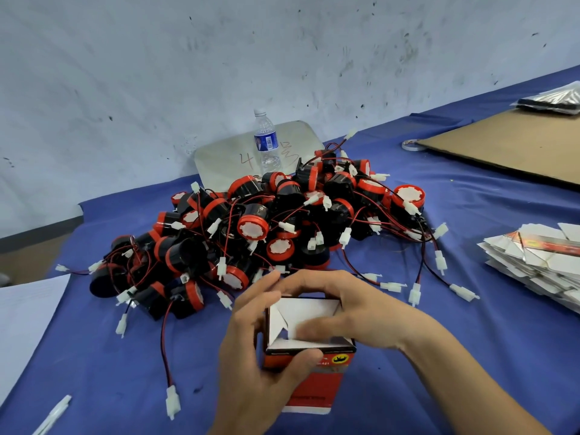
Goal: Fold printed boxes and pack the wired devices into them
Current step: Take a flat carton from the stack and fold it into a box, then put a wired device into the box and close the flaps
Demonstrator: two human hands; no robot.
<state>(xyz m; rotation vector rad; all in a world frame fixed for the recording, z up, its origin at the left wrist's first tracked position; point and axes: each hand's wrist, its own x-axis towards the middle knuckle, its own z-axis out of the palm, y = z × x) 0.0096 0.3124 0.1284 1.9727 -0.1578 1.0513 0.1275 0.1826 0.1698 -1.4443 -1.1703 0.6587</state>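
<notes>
A handwritten "4" is showing on the metal sheet (219, 152) leaning against the wall, and a scrawled character beside it is not resolving into anything legible. The water bottle (267, 142) in front is wearing a blue label with a white barcode patch, its brand coming through too small to read. On the printed box (320, 387), a black animal emblem is sitting on a yellow patch, and the tiny digits beside it are possibly reading "421". Small print lower on its red face is blurring out. The stack of flat boxes (539, 259) is showing a red-and-yellow printed strip, unreadable.
</notes>
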